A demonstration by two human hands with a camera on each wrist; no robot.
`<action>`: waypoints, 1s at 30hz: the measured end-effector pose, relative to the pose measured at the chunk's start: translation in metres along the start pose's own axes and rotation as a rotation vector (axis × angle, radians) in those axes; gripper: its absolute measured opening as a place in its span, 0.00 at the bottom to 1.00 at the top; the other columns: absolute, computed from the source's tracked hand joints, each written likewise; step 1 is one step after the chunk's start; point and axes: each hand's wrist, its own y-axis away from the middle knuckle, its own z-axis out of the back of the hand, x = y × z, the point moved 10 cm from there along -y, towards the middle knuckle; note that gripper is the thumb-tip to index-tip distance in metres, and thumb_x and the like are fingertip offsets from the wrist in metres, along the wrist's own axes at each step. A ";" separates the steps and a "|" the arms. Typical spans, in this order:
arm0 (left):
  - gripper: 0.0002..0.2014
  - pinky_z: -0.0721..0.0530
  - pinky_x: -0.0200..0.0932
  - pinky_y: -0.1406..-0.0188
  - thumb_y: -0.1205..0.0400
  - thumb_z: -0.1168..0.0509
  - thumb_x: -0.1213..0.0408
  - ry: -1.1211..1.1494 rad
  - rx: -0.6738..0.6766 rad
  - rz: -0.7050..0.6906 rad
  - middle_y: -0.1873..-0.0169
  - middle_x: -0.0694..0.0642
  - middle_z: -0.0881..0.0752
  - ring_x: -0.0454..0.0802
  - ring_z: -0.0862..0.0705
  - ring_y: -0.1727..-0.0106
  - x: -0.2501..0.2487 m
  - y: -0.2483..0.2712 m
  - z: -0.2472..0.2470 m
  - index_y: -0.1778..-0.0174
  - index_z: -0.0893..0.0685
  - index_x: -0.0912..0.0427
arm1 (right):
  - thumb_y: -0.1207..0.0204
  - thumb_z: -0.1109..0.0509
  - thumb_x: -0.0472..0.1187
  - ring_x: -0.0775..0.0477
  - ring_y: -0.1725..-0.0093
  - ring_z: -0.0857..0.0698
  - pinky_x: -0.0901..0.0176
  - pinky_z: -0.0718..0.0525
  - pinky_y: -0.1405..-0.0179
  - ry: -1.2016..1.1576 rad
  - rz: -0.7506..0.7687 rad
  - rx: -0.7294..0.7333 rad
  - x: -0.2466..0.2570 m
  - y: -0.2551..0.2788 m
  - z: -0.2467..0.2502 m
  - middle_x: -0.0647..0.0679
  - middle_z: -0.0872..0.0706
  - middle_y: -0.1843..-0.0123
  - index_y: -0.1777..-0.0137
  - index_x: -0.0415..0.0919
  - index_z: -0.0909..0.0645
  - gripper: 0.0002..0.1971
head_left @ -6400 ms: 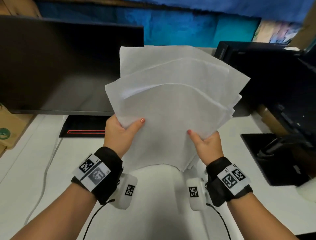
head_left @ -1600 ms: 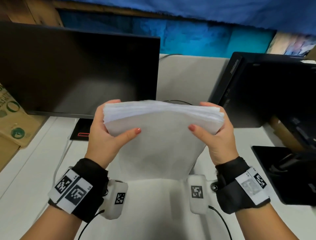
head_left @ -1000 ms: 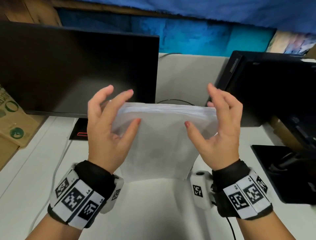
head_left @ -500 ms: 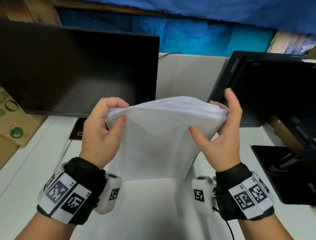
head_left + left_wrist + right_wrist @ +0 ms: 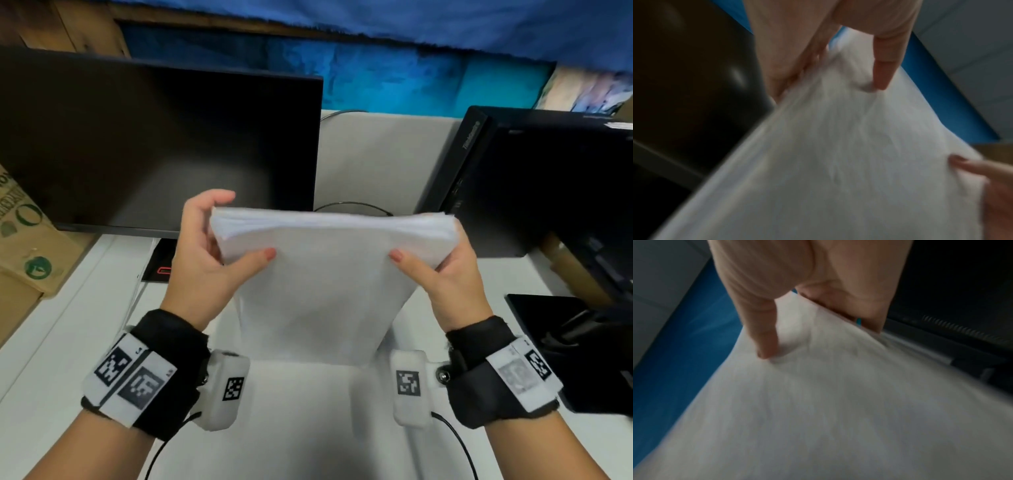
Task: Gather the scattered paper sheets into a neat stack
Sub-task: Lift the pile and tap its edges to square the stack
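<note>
A thick stack of white paper sheets [image 5: 322, 284] stands upright on its lower edge on the white desk [image 5: 308, 428], its top edges roughly level. My left hand [image 5: 219, 240] grips the stack's upper left corner, thumb on the near face and fingers behind. My right hand [image 5: 442, 263] grips the upper right corner the same way. In the left wrist view the stack of sheets [image 5: 838, 162] fills the frame under my left hand [image 5: 830, 65]. The right wrist view shows the stack of sheets [image 5: 838, 410] pinched by my right hand [image 5: 818, 318].
A dark monitor [image 5: 154, 144] stands behind on the left, its base [image 5: 161, 263] beside my left hand. A second black monitor [image 5: 548, 178] is at the right, a black tablet-like slab [image 5: 575, 342] below it. A cardboard box [image 5: 24, 246] sits at far left. A grey partition [image 5: 376, 157] is behind.
The fanned, uneven sheets are now squared into one upright stack. A second ago both hands were open beside the stack; they have closed on its top corners and the bowed top edge has flattened.
</note>
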 end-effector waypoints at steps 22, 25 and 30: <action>0.21 0.22 0.41 0.37 0.26 0.32 0.66 -0.501 -0.114 -0.318 0.34 0.58 0.25 0.32 0.30 0.34 -0.041 0.028 -0.010 0.38 0.23 0.44 | 0.30 0.33 0.42 0.69 0.34 0.31 0.73 0.32 0.33 0.569 0.398 -0.139 0.051 0.040 -0.015 0.37 0.27 0.34 0.30 0.47 0.26 0.25; 0.22 0.17 0.58 0.43 0.25 0.33 0.66 -0.502 -0.095 -0.283 0.35 0.51 0.26 0.43 0.26 0.33 -0.037 0.029 -0.010 0.37 0.24 0.44 | 0.30 0.33 0.42 0.71 0.34 0.31 0.62 0.24 0.34 0.557 0.371 -0.161 0.045 0.042 -0.009 0.39 0.26 0.34 0.30 0.47 0.26 0.25; 0.17 0.22 0.27 0.47 0.21 0.37 0.68 -0.488 -0.081 -0.338 0.48 0.20 0.23 0.24 0.22 0.47 -0.045 0.027 -0.012 0.40 0.23 0.43 | 0.27 0.32 0.30 0.75 0.37 0.27 0.75 0.28 0.35 0.577 0.412 -0.165 0.051 0.042 -0.008 0.65 0.23 0.39 0.31 0.49 0.27 0.25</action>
